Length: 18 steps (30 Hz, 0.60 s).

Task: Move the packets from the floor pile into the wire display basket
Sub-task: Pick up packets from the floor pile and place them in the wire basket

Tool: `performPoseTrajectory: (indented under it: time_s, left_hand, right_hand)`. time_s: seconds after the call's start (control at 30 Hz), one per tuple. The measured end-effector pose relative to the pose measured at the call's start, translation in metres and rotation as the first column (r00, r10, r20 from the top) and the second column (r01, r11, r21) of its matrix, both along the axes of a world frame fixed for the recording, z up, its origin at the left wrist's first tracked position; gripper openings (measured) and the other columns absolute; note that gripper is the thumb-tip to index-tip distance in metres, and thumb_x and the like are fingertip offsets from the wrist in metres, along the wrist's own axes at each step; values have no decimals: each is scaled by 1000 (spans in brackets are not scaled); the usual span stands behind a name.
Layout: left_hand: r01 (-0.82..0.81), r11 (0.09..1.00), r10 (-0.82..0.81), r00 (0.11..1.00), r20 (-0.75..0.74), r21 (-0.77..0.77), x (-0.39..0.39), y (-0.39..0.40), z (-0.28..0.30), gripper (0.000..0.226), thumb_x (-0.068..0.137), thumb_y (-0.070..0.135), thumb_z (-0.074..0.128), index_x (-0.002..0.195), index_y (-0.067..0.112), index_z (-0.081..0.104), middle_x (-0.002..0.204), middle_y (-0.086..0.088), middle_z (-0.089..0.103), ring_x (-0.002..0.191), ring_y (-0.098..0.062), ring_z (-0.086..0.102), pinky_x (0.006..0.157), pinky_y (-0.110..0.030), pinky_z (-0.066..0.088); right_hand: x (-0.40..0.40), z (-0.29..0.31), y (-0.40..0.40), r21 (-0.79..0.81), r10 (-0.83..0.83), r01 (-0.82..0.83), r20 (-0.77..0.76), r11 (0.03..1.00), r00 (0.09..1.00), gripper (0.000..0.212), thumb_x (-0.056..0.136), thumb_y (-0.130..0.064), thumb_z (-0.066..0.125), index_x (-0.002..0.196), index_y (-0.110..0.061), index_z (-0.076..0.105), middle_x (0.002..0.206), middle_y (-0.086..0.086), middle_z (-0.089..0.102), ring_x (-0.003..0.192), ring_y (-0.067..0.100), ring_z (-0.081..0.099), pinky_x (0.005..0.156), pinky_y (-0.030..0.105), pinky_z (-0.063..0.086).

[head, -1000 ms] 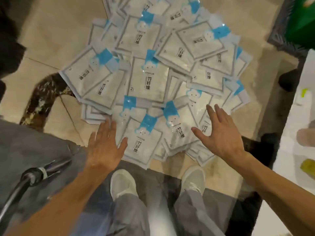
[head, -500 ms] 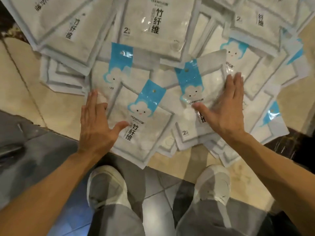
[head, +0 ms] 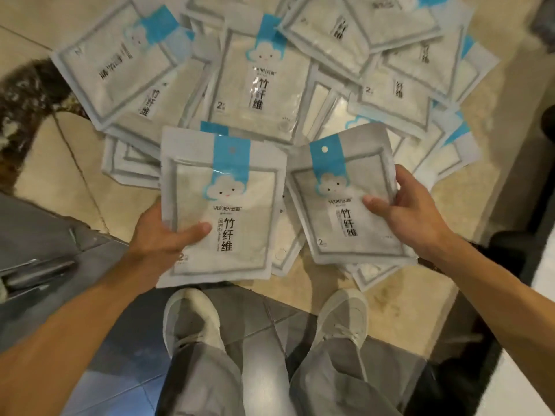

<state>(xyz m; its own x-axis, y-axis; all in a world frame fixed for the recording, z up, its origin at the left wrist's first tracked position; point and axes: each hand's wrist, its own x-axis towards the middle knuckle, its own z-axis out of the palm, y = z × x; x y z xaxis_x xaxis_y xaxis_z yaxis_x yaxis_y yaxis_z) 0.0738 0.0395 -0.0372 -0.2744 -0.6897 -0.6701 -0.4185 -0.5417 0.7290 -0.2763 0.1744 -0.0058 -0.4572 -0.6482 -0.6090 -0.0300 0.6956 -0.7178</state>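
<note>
A pile of white packets (head: 264,76) with blue cloud labels lies spread over the tiled floor ahead of my feet. My left hand (head: 162,235) grips one packet (head: 222,187) by its lower left side, thumb on the front, lifted off the pile. My right hand (head: 411,211) holds a second packet (head: 339,175) by its right edge, tilted a little to the right. Both packets face up with the blue tab at the top. The wire display basket is not in view.
My two white shoes (head: 192,322) stand just behind the pile on darker tiles. A grey metal frame (head: 33,256) lies at the left. A dark patterned floor patch (head: 27,88) sits at upper left, and a white surface edge (head: 540,340) runs along the right.
Both hands were flat on the pile with fingers spread; now each has closed on a packet and raised it off the heap. The view has pulled back slightly.
</note>
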Motion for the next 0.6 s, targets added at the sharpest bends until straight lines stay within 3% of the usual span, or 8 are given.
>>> performPoseTrajectory:
  time_s: [0.07, 0.13, 0.27, 0.37, 0.47, 0.53, 0.6]
  left_hand:
    - [-52, 998, 53, 998, -37, 33, 1, -8, 30, 60, 70, 11, 81, 128, 12, 64, 113, -4, 77, 103, -22, 75, 85, -38, 62]
    - [-88, 995, 90, 994, -60, 44, -1, -17, 65, 56, 72, 10, 80, 126, 12, 66, 111, -5, 77, 102, -23, 75, 83, -37, 63]
    - [-135, 989, 139, 987, -76, 57, 3, -40, 143, 49, 67, 16, 87, 114, 13, 73, 105, -9, 78, 98, -29, 76, 76, -36, 64]
    - [-199, 980, 201, 976, -88, 27, 8, -63, 211, 74, 38, 40, 102, 104, 18, 78, 103, -8, 79, 95, -28, 77, 71, -35, 64]
    - [-267, 963, 262, 957, -126, -25, 16, -90, 290, 86, 38, 34, 100, 115, 8, 72, 101, -8, 79, 97, -31, 76, 67, -32, 63]
    - [-299, 951, 285, 946, -153, -77, 25, -104, 347, 97, 29, 44, 102, 115, 10, 71, 104, -8, 79, 94, -28, 77, 68, -34, 64]
    - [-305, 946, 282, 941, -187, -113, 40, -116, 407, 79, 43, 33, 99, 115, 15, 71, 108, -8, 78, 96, -30, 76, 73, -40, 64]
  right_hand:
    - [-3, 30, -3, -18, -56, 56, 39, 998, 998, 33, 94, 4, 68, 109, -24, 61, 97, -3, 79, 89, 16, 77, 74, 33, 63]
    - [-6, 63, -10, -27, -143, 145, 70, 989, 987, 33, 92, 4, 70, 115, -19, 63, 97, -1, 80, 87, 21, 78, 70, 35, 64]
    - [-8, 146, -33, -55, -255, 267, 163, 962, 953, 39, 90, 1, 71, 124, -16, 64, 109, 7, 79, 98, 30, 77, 81, 45, 62]
    - [-5, 220, -60, -84, -263, 287, 217, 954, 940, 37, 91, 3, 67, 123, -15, 64, 112, 10, 78, 100, 32, 76, 82, 45, 63]
    - [2, 302, -92, -123, -217, 258, 273, 958, 937, 38, 90, 4, 66, 123, -15, 63, 114, 12, 77, 103, 34, 75, 86, 49, 62]
    - [10, 360, -114, -156, -202, 252, 280, 955, 938, 35, 89, 5, 65, 119, -14, 65, 112, 14, 77, 102, 35, 75, 85, 51, 61]
    - [22, 419, -135, -191, -184, 245, 290, 951, 939, 32, 90, 6, 63, 116, -13, 66, 111, 15, 77, 100, 35, 75, 85, 52, 60]
